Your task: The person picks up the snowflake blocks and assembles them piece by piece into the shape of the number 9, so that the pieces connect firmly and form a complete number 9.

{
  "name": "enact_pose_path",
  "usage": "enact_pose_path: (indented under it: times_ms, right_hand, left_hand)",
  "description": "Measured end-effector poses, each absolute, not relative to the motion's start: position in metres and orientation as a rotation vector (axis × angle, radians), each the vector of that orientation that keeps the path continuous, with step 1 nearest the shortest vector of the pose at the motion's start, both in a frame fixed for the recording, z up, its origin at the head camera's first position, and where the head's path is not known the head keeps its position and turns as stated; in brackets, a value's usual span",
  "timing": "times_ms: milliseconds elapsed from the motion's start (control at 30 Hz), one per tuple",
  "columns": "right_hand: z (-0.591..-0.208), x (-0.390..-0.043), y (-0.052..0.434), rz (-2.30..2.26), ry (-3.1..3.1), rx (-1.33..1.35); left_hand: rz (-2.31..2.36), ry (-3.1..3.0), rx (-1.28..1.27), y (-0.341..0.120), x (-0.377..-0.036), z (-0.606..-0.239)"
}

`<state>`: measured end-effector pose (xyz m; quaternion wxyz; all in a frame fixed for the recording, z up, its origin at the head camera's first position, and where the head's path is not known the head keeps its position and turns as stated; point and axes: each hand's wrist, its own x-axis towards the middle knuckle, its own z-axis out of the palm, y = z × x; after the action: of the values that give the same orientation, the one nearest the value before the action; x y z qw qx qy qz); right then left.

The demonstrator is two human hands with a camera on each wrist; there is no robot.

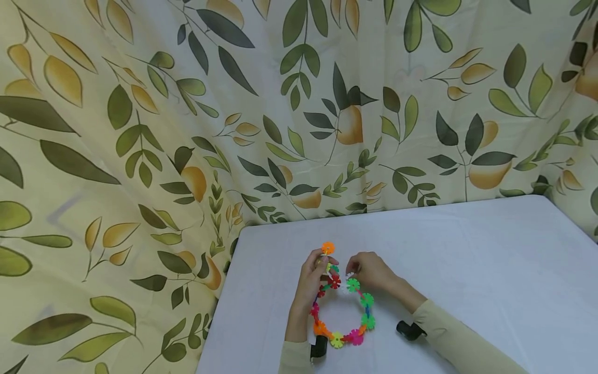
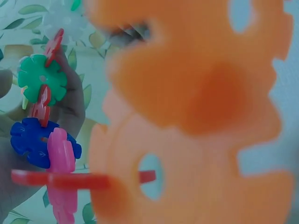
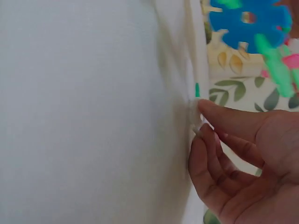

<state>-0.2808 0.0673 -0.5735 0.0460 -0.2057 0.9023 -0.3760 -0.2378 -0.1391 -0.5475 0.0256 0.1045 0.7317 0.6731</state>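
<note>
A chain of flower-shaped plastic linking discs [image 1: 368, 299], in green, pink, yellow, orange, red and blue, curves in a loop above the white table. My left hand [image 1: 306, 283] grips the chain near one end, where an orange disc [image 1: 328, 248] stands above the fingers. In the left wrist view, a blurred orange disc [image 2: 196, 93] hides much of the scene, while a green disc [image 2: 42, 78] hangs before the palm. Thumb and fingertips of my right hand [image 1: 374, 271] pinch a white disc [image 3: 196, 112] at the other end, partly covered by the fingers.
Under the hands is a table [image 1: 420, 234] with a white cloth. A leaf-patterned curtain [image 1: 280, 130] hangs behind it and along the left. Dark wrist cameras [image 1: 410, 330] sit at both sleeves.
</note>
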Motion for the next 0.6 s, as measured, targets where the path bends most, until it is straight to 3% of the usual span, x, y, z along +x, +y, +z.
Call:
enact_pose_path:
  times_ms: [600]
  right_hand:
    - [-0.54, -0.281, 0.086, -1.904, 2.489, -0.669]
  left_hand:
    - [2.166, 2.174, 0.306, -0.136, -0.241, -0.547]
